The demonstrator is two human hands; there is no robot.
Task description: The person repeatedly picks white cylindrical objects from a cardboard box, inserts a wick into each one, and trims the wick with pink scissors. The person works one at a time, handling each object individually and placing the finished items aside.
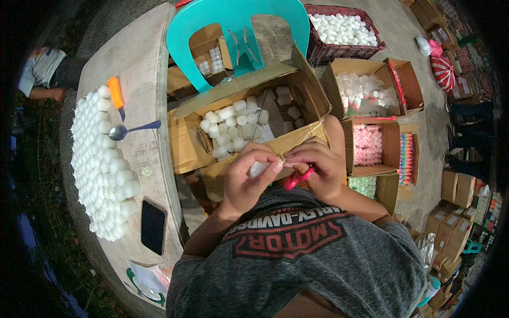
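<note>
My left hand (248,177) holds a small white candle (258,168) in front of my chest. My right hand (318,167) grips pink-handled scissors (297,178) and meets the left hand at the candle's top. Both hands hover over the near edge of an open cardboard box (297,85) that holds several white candles (228,130). The candle is mostly hidden by my fingers.
A wooden table (143,58) on my left carries a large cluster of white candles (103,164), a spoon (124,130), an orange-handled knife (116,94) and a black phone (153,225). A teal plastic chair (233,21) stands behind the box. More boxes and a red crate (342,26) of candles lie to the right.
</note>
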